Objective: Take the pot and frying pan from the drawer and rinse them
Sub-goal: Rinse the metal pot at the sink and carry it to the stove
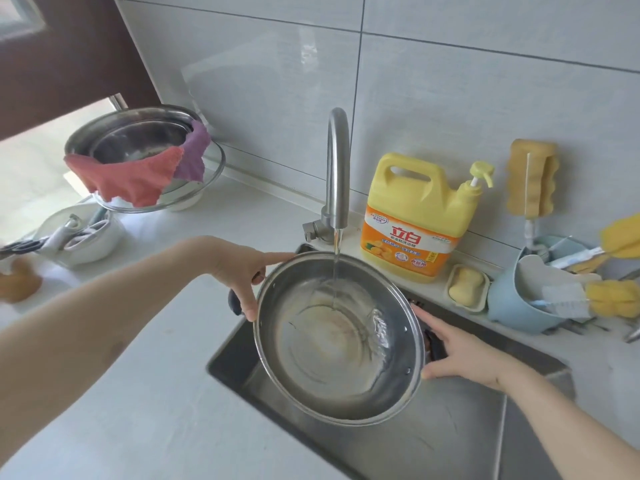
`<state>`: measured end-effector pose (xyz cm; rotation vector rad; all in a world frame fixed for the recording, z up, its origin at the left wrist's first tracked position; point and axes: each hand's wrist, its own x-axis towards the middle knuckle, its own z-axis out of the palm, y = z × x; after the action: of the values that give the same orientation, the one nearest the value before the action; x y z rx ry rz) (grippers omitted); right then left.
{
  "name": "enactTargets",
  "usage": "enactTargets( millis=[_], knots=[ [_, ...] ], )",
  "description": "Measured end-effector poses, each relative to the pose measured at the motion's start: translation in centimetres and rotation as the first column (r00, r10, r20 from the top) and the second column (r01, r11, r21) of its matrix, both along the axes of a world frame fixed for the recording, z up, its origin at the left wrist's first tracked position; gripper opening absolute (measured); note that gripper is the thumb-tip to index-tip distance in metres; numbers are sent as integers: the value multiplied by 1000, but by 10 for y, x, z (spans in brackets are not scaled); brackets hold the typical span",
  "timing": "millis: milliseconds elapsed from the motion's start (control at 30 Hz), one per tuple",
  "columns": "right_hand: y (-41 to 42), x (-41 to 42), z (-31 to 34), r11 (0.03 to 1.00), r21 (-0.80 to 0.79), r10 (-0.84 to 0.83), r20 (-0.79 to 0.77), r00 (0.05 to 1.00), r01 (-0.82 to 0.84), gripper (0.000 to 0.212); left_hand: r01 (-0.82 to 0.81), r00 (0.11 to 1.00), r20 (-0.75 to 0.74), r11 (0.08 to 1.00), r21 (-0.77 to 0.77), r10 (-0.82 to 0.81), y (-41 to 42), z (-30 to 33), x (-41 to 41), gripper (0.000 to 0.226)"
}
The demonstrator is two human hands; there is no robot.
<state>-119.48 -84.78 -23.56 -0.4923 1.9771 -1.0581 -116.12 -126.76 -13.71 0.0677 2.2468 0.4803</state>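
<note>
Steel pot point(341, 344) held tilted over the sink point(433, 441), under a thin stream from the tap point(337, 168). Left hand point(239, 268) gripping its dark left handle, right hand point(460, 351) apparently clasped on the right handle, mostly hidden. Yellow detergent jug point(415, 220) behind.

Yellow detergent jug point(414, 216) stands beside soap bar point(465, 285) behind sink.

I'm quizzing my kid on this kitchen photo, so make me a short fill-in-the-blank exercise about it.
1. Water from the faucet runs into the steel ____.
2. The pot is held over the ____.
3. The yellow detergent jug stands to the ____ of the faucet.
4. The left hand and right hand both hold the pot's ____.

Answers: pot; sink; right; handles
</note>
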Motion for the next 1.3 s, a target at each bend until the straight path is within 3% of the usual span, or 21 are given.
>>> enactTargets(
  millis=[100, 167, 300, 400, 533, 633, 733, 833, 967, 1167, 1300],
  knots=[
    [-15, 9, -3, 997, 9, -70, -135, 988, 72, 125, -77, 992, -95, 993, 93, 86, -11, 4, 10, 134],
    [-21, 8, 2, 994, -44, -111, -213, 971, 103, 127, -60, 969, -237, 996, 66, 75, -17, 0, 17, 137],
    [-26, -10, 41, 997, -79, -34, -371, 928, 5, 127, -106, 911, -380, 983, 151, 157, -20, -25, 35, 140],
    [-20, -32, 83, 989, 113, 135, -402, 906, -97, 125, -145, 932, -286, 952, 268, 222, -15, -48, 42, 139],
    [-4, -59, 122, 900, 363, 347, -262, 901, -241, 114, -163, 981, -31, 909, 383, 189, 4, -58, 42, 134],
    [7, -59, 114, 924, 285, 285, -72, 956, -254, 105, -146, 984, 152, 904, 401, 91, 8, -42, 35, 128],
    [13, -37, 76, 972, 105, 205, 54, 977, -210, 100, -33, 995, 94, 971, 235, 11, 0, -20, 27, 127],
    [4, -11, 35, 995, -33, 92, -30, 995, -93, 111, 15, 1000, -26, 998, 59, -13, -9, -4, 25, 131],
    [-15, 9, 7, 994, -90, -77, -251, 965, 56, 124, -43, 975, -211, 994, 100, 63, -16, -9, 38, 138],
    [-18, 8, 15, 996, -72, -87, -604, 792, 54, 126, -75, 724, -686, 980, -182, -72, -7, -61, 58, 142],
    [3, 10, 15, 992, 73, -22, -704, 709, 104, 123, -89, 431, -893, 979, -185, -130, 16, -94, 71, 145]
  ],
)
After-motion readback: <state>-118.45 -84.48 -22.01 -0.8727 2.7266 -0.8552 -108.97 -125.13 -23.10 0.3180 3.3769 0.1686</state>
